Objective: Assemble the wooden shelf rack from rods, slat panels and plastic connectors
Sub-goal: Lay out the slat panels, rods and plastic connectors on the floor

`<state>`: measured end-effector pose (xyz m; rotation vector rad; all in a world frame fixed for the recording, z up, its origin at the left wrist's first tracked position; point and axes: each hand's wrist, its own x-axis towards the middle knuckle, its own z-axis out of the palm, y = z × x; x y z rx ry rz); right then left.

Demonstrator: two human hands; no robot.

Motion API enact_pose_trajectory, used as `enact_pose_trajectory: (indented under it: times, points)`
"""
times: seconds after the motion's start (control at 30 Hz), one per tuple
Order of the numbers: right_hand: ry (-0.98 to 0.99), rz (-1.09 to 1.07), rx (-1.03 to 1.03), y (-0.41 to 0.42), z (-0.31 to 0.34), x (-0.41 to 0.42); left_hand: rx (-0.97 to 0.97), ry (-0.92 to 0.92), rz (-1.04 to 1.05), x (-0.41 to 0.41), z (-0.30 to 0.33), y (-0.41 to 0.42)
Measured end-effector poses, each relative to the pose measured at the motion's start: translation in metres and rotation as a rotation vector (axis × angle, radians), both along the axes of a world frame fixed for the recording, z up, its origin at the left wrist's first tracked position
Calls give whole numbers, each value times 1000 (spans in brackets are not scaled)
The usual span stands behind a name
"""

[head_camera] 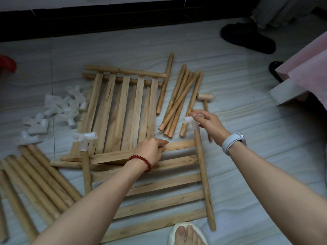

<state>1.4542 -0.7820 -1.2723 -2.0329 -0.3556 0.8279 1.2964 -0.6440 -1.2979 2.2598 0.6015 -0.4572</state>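
Observation:
A wooden slat panel (pixel 168 198) lies on the floor in front of me. My left hand (pixel 152 149) grips its top slat near the middle. A white plastic connector (pixel 192 123) sits on the top end of the panel's right rod (pixel 203 174), and my right hand (pixel 208 123) pinches that connector from above. Another white connector (pixel 86 138) caps the panel's left rod (pixel 87 174). Two more slat panels (pixel 122 106) lie stacked beyond my left hand.
A pile of loose white connectors (pixel 58 110) lies at left. Loose rods lie in a bundle (pixel 178 101) at centre right and in another group (pixel 33 181) at lower left. A small wooden mallet (pixel 205 99) is beside my right hand. My slippered foot (pixel 187 234) is below; a black slipper (pixel 247 38) beyond.

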Motion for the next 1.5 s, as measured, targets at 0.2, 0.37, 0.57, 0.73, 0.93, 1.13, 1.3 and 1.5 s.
enact_pose_trajectory:
  times: [0.2, 0.37, 0.57, 0.73, 0.93, 1.13, 1.3, 1.5]
  points:
    - [-205, -48, -60, 4, -6, -14, -18, -11, 39, -3, -4, -3]
    - [-324, 2, -216, 3, -4, -20, -38, -11, 66, -3, -6, -2]
    - [-385, 30, -371, 0, 5, -26, -80, -20, 60, -4, -3, -3]
    - [-435, 68, -454, 4, 12, -26, -66, -22, 11, -5, -1, 2]
    - [-925, 481, -681, 39, 4, -43, 215, -93, -189, -18, -6, 10]
    - [-721, 792, -428, 78, -21, -86, 217, -174, -129, -41, 0, 44]
    - [-675, 933, -339, 100, -28, -107, 533, -665, 125, -71, 19, 106]
    - [-655, 1070, -351, 115, -38, -134, 550, -341, 642, -106, -3, 193]
